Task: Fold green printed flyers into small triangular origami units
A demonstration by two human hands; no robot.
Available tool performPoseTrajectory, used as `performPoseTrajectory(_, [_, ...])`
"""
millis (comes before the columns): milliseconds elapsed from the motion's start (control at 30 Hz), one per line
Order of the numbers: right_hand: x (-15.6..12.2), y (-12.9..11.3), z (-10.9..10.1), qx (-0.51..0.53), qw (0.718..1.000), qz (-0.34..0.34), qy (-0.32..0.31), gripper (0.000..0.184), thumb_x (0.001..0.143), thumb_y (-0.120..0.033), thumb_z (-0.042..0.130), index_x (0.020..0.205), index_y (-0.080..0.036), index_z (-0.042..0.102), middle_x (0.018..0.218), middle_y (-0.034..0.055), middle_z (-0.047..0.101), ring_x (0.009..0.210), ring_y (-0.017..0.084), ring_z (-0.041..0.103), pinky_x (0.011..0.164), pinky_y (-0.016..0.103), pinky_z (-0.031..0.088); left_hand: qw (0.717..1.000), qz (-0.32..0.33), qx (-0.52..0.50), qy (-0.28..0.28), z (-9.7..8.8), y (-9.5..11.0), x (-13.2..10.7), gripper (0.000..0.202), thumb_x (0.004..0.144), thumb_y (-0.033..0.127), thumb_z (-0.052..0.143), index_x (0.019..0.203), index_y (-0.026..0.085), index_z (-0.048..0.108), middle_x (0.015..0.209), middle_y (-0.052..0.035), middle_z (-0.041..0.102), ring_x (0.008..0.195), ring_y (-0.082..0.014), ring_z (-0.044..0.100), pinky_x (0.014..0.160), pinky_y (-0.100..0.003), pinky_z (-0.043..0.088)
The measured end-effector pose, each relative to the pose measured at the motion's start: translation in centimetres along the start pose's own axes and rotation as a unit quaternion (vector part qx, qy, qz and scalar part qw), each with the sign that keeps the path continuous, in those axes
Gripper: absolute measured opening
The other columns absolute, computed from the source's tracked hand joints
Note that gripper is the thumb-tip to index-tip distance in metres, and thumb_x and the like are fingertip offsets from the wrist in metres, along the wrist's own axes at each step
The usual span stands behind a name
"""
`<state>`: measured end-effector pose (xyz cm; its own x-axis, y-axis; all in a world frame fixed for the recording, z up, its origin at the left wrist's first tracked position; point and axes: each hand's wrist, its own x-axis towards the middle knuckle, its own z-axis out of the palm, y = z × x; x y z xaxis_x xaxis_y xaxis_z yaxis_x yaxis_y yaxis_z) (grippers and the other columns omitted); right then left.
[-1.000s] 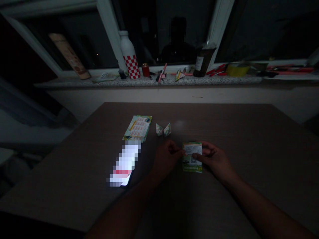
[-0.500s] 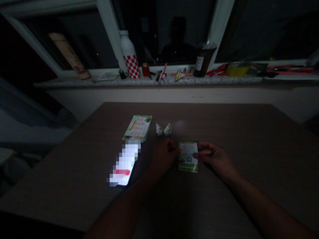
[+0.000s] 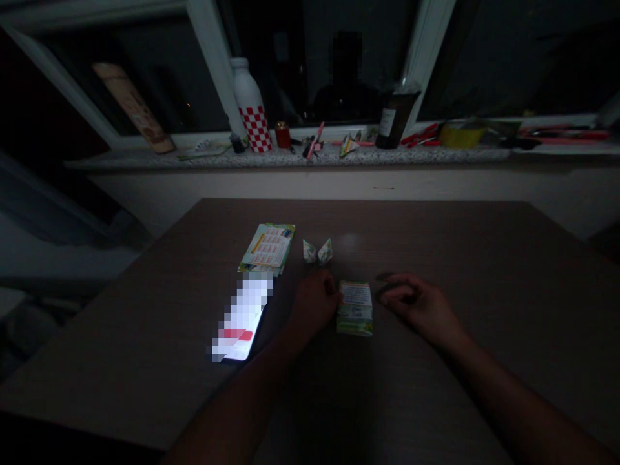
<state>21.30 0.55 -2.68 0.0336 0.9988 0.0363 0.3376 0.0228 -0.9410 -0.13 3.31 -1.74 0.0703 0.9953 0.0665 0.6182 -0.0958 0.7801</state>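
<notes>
A small printed paper card (image 3: 355, 310), white above and green below, has a crease across its middle. My left hand (image 3: 314, 300) pinches its left edge between thumb and fingers. To the right of the card, a small gap away, my right hand (image 3: 416, 302) holds nothing, its thumb and fingers apart. Just beyond my left hand stands a small folded paper piece (image 3: 318, 252) with two raised points. Farther left lies a stack of printed cards (image 3: 268, 247), with a lit phone (image 3: 242, 316) in front of it.
The brown table (image 3: 436, 239) meets a wall below a granite windowsill (image 3: 290, 157). On the sill are a red-checked white bottle (image 3: 254, 116), a tan cylinder (image 3: 133, 106), a small red jar (image 3: 282, 134), a dark labelled bag (image 3: 394, 123) and a yellow roll (image 3: 462, 135).
My right hand has let go of the card's right edge and opened. The card has shifted slightly left in my left hand, and its crease shows more.
</notes>
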Motion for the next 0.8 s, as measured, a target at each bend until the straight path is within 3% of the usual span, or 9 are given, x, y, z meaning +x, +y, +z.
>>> performPoseTrajectory(100, [0.0, 0.2, 0.7, -0.010, 0.998, -0.050, -0.030, 0.027, 0.072, -0.031, 0.070, 0.095, -0.021, 0.061, 0.072, 0.0009, 0.073, 0.068, 0.019, 0.069, 0.069, 0.033, 0.053, 1.000, 0.009, 0.006, 0.003, 0.1, 0.0, 0.0, 0.017, 0.062, 0.013, 0.065, 0.061, 0.019, 0.050, 0.061, 0.0028, 0.053, 0.058, -0.0136, 0.050, 0.054, -0.024, 0.031])
performPoseTrajectory(267, [-0.1, 0.6, 1.5, -0.065, 0.990, -0.093, -0.080, 0.021, 0.077, -0.027, 0.066, 0.097, -0.024, 0.061, 0.074, -0.0005, 0.074, 0.068, 0.019, 0.068, 0.067, 0.033, 0.052, 1.000, 0.013, 0.017, 0.001, 0.2, 0.2, -0.1, 0.017, 0.062, 0.012, 0.065, 0.061, 0.019, 0.050, 0.060, 0.0028, 0.054, 0.057, -0.0137, 0.051, 0.053, -0.024, 0.030])
performPoseTrajectory(500, [0.0, 0.5, 1.1, -0.107, 0.987, -0.088, -0.086, 0.011, 0.076, -0.025, 0.066, 0.086, -0.023, 0.063, 0.076, 0.0010, 0.075, 0.068, 0.020, 0.070, 0.066, 0.034, 0.053, 0.999, 0.013, 0.039, -0.009, -0.1, 0.6, -0.2, 0.015, 0.065, 0.013, 0.063, 0.061, 0.019, 0.050, 0.061, 0.0023, 0.054, 0.058, -0.0136, 0.052, 0.052, -0.024, 0.031])
performPoseTrajectory(800, [0.1, 1.2, 0.7, -0.155, 0.976, -0.120, -0.099, 0.018, 0.074, -0.024, 0.067, 0.092, -0.024, 0.065, 0.086, 0.0011, 0.074, 0.072, 0.018, 0.068, 0.065, 0.030, 0.053, 0.998, 0.010, 0.057, -0.010, 0.0, 0.5, -0.1, 0.014, 0.066, 0.015, 0.064, 0.064, 0.018, 0.051, 0.063, 0.0031, 0.055, 0.059, -0.0120, 0.052, 0.053, -0.022, 0.033])
